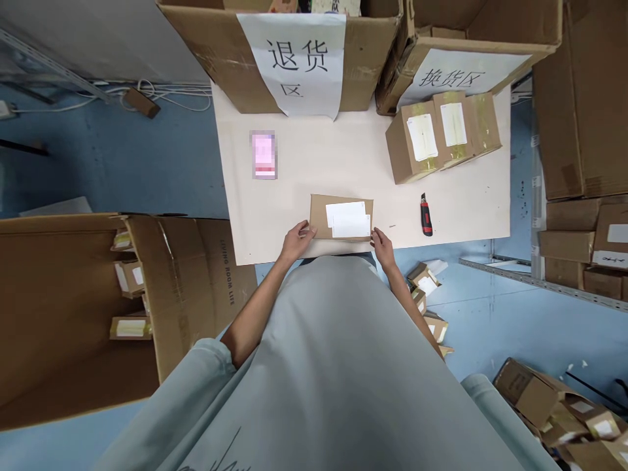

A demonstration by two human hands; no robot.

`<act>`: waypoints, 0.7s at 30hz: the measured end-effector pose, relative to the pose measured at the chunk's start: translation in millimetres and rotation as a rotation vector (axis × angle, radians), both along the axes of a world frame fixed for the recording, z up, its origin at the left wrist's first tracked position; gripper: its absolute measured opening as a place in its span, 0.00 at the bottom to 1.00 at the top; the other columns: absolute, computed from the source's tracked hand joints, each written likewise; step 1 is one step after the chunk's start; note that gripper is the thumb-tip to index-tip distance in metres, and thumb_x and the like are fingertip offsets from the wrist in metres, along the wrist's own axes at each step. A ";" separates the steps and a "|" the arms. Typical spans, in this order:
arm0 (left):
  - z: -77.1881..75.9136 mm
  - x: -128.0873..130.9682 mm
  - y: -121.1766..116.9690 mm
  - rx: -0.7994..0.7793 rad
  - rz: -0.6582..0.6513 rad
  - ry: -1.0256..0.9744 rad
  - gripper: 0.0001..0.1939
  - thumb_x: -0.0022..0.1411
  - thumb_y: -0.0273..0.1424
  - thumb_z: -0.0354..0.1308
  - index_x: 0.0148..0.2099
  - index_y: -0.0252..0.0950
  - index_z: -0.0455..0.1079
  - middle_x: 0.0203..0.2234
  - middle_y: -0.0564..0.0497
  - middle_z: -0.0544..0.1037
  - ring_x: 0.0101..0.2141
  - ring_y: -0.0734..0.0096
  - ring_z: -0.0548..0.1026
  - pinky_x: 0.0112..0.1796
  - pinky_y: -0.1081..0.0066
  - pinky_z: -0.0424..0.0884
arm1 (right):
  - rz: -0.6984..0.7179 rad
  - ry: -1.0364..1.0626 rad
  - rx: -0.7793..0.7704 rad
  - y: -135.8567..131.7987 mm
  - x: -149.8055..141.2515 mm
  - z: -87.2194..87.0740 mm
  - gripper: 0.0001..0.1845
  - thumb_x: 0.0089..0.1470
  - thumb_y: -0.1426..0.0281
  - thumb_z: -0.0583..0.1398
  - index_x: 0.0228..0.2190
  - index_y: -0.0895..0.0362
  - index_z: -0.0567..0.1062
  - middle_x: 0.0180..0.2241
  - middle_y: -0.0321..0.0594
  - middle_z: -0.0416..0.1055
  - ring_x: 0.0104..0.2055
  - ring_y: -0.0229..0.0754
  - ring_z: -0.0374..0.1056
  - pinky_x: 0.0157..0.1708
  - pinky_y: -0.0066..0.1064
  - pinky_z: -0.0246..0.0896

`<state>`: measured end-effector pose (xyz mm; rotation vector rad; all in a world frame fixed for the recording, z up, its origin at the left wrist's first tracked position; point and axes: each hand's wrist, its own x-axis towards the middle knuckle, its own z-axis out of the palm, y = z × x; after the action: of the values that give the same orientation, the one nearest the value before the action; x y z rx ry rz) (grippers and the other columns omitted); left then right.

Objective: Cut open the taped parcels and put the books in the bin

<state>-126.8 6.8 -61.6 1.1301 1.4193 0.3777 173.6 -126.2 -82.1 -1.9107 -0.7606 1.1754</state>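
A small cardboard box (318,204) with white paper labels (349,220) on its upper face lies at the front edge of the white table (324,157). My left hand (297,241) grips its left end, thumb on top and fingers at the side. At the right end, the fingers of my right hand (382,246) close on the box's edge. To the right of the box a red and black utility knife (426,216) rests on the table. A pixelated pink item (264,155) lies farther back on the left.
Two large open cartons with paper signs, a left carton (210,46) and a right carton (500,49), stand at the table's back. Several taped boxes (444,136) sit before the right one. A big open carton (191,261) is on my left; parcels (554,405) lie on the floor at right.
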 end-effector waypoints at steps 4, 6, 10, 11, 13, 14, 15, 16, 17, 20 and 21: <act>4.8 -2.8 -15.8 -0.043 0.004 -0.101 0.34 0.62 0.42 0.73 0.66 0.35 0.78 0.67 0.38 0.79 0.67 0.45 0.78 0.69 0.51 0.74 | 0.058 0.031 -0.044 -15.5 -7.4 -1.2 0.39 0.59 0.44 0.63 0.64 0.50 0.81 0.65 0.45 0.80 0.64 0.58 0.76 0.69 0.56 0.68; 7.0 -2.5 -20.8 -0.040 0.009 -0.128 0.32 0.61 0.39 0.72 0.66 0.34 0.78 0.66 0.39 0.80 0.68 0.46 0.77 0.70 0.51 0.73 | 0.088 0.033 -0.028 -17.3 -11.7 0.8 0.40 0.57 0.46 0.64 0.65 0.51 0.80 0.65 0.45 0.80 0.65 0.59 0.76 0.70 0.56 0.67; 12.0 -1.9 -17.8 0.001 0.017 -0.095 0.30 0.60 0.35 0.71 0.64 0.34 0.80 0.63 0.39 0.83 0.65 0.45 0.79 0.68 0.50 0.75 | 0.081 0.004 0.002 -12.0 -14.8 12.0 0.37 0.58 0.47 0.64 0.62 0.52 0.82 0.61 0.47 0.83 0.65 0.60 0.75 0.69 0.55 0.68; 13.8 -1.6 -14.7 0.021 0.022 -0.075 0.29 0.60 0.35 0.71 0.63 0.34 0.80 0.62 0.39 0.83 0.63 0.46 0.80 0.67 0.50 0.76 | 0.072 -0.010 0.021 -9.3 -14.1 16.6 0.35 0.60 0.46 0.64 0.61 0.52 0.83 0.60 0.48 0.83 0.64 0.60 0.75 0.69 0.55 0.69; 18.3 0.1 -6.9 0.084 0.038 -0.036 0.29 0.61 0.37 0.72 0.63 0.35 0.81 0.60 0.39 0.83 0.59 0.48 0.82 0.64 0.51 0.79 | 0.033 -0.052 0.063 -2.5 -11.1 27.2 0.34 0.62 0.46 0.64 0.60 0.53 0.84 0.59 0.51 0.82 0.63 0.60 0.75 0.67 0.53 0.72; 20.8 1.5 -2.4 0.126 0.046 -0.023 0.29 0.62 0.39 0.72 0.63 0.35 0.81 0.60 0.39 0.82 0.57 0.50 0.82 0.62 0.53 0.81 | 0.004 -0.082 0.079 1.8 -8.9 32.8 0.34 0.63 0.46 0.64 0.61 0.53 0.84 0.59 0.51 0.81 0.62 0.59 0.76 0.66 0.52 0.73; 23.4 3.4 2.2 0.172 0.052 -0.016 0.29 0.64 0.42 0.72 0.64 0.35 0.81 0.58 0.40 0.82 0.55 0.52 0.83 0.61 0.54 0.81 | -0.023 -0.113 0.092 6.6 -6.3 38.2 0.34 0.64 0.45 0.64 0.61 0.54 0.84 0.58 0.51 0.80 0.61 0.59 0.76 0.65 0.52 0.74; 25.7 5.6 6.9 0.219 0.051 -0.015 0.29 0.66 0.44 0.71 0.64 0.35 0.81 0.57 0.40 0.81 0.55 0.53 0.82 0.60 0.55 0.81 | -0.044 -0.145 0.103 11.6 -3.4 43.1 0.34 0.65 0.45 0.64 0.62 0.54 0.83 0.57 0.51 0.80 0.60 0.58 0.76 0.64 0.51 0.74; 27.6 8.0 11.3 0.259 0.045 -0.015 0.29 0.68 0.47 0.70 0.64 0.36 0.81 0.56 0.40 0.81 0.55 0.53 0.82 0.60 0.55 0.81 | -0.057 -0.177 0.111 16.7 -0.3 47.3 0.34 0.66 0.45 0.63 0.62 0.54 0.84 0.56 0.51 0.80 0.59 0.58 0.76 0.64 0.51 0.75; 29.9 15.4 21.7 0.306 0.009 0.003 0.30 0.70 0.53 0.68 0.61 0.35 0.83 0.50 0.41 0.81 0.54 0.52 0.81 0.62 0.54 0.79 | -0.039 -0.256 0.094 28.8 8.6 53.6 0.35 0.66 0.43 0.64 0.57 0.56 0.87 0.52 0.54 0.80 0.55 0.59 0.77 0.64 0.53 0.74; 29.5 17.5 23.5 0.303 0.002 0.011 0.31 0.70 0.54 0.68 0.60 0.34 0.83 0.49 0.41 0.81 0.53 0.52 0.81 0.62 0.54 0.78 | -0.029 -0.273 0.080 30.9 10.9 53.8 0.35 0.65 0.41 0.64 0.54 0.57 0.88 0.51 0.54 0.81 0.54 0.59 0.77 0.63 0.53 0.74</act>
<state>-109.3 30.3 -32.1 1.3756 1.4036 0.6043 184.5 -95.3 -28.3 -2.0310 -0.9072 0.8625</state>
